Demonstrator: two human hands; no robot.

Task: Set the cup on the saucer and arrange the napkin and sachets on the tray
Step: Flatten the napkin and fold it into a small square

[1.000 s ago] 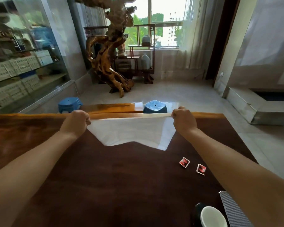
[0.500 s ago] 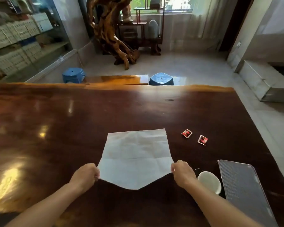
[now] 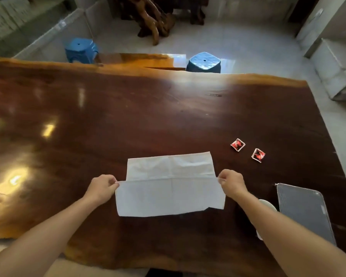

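While the napkin (image 3: 171, 182) lay open and flat half a second ago, with the hands low at its near corners, it is now being folded. The left hand (image 3: 102, 187) and the right hand (image 3: 232, 183) each pinch one end of a crease between thumb and fingertips, and the other fingers are curled in. The crease is pulled tight between them. One half of the napkin lies flat on the table (image 3: 128, 120) past the hands. The other half hangs or lies toward the person, and I cannot tell if it touches the wood. A second ago the napkin was held up high, so it has come down and is getting smaller. I think this fold makes it ready for the tray (image 3: 306, 212), but it is not there yet.

The two red sachets (image 3: 248, 149) sit on the table to the right, well apart from the tray. The white cup (image 3: 268, 204) is mostly hidden behind the right arm, just beside the tray. I cannot see a saucer.

The table is dark, shiny wood with bright spots of light. Past it are two blue stools (image 3: 204, 62), a pale floor and a big twisty wood carving (image 3: 152, 21).
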